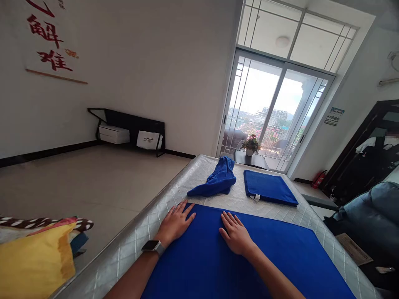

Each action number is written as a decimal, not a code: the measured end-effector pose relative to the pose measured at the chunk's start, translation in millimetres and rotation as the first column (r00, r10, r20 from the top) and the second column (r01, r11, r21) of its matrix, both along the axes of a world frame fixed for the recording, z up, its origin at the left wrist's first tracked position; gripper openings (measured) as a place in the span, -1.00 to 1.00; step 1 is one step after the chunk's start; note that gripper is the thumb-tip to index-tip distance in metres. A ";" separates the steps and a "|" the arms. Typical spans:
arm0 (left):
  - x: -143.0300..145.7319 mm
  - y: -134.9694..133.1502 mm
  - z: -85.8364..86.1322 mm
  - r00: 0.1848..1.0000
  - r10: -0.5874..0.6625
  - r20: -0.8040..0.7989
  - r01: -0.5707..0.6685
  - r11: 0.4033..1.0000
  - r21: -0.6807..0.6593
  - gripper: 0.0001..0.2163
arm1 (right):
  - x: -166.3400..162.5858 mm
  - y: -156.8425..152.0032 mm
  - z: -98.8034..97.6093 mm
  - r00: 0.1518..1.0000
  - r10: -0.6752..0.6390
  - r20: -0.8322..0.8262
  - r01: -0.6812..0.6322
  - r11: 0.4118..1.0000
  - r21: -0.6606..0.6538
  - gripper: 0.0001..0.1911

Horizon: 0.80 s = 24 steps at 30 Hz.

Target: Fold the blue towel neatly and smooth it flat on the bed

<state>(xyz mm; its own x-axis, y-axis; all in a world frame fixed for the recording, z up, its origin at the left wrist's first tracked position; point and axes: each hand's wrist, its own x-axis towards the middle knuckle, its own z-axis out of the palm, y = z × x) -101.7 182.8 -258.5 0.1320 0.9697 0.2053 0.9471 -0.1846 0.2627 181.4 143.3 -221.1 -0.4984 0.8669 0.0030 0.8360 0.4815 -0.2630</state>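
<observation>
A blue cloth lies spread flat on a pale quilted mattress. My left hand, with a watch on its wrist, rests flat at the cloth's far left corner, fingers apart. Palm down, my right hand presses on the same cloth near its far edge, its thumb away from the fingers. Beyond my hands sits a crumpled blue cloth. To the right of that is a neatly folded blue cloth with a white tag at its near edge.
A yellow pillow is at the lower left. Past the mattress stands a small dark table with a potted plant, before sliding glass doors. A low black shelf is by the wall. On the right is a dark sofa.
</observation>
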 end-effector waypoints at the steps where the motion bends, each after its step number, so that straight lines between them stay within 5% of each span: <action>1: -0.5 0.3 -0.7 1.000 -0.005 0.002 0.005 1.000 0.007 -0.44 | 17.5 -2.6 -0.4 1.000 -0.023 0.014 0.023 1.000 -0.007 -0.30; 7: -2.1 1.9 -4.0 1.000 -0.010 -0.021 0.010 1.000 -0.003 -0.45 | 154.5 -16.4 -14.0 0.956 -0.276 0.099 0.275 0.961 0.023 -0.28; 14: -4.8 7.0 -11.3 0.999 -0.003 -0.039 0.003 1.000 -0.004 -0.45 | 315.2 -29.2 -48.3 0.772 -0.622 0.132 0.602 0.782 0.159 -0.27; 18: -5.0 8.1 -11.9 0.999 -0.002 -0.042 0.002 1.000 -0.014 -0.45 | 349.4 -24.6 -63.2 0.700 -0.702 0.131 0.680 0.712 0.176 -0.22; 24: 0.0 0.1 0.3 1.000 0.015 -0.027 -0.016 0.999 -0.044 -0.43 | 354.1 -19.8 -67.1 0.682 -0.726 0.094 0.705 0.686 0.183 -0.17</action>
<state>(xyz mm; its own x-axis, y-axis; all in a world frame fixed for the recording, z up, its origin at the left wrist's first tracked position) -101.7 182.9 -258.2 0.1220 0.9797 0.1591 0.9565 -0.1589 0.2446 535.5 123.4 -288.2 0.2705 0.9559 0.1147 0.9610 -0.2610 -0.0912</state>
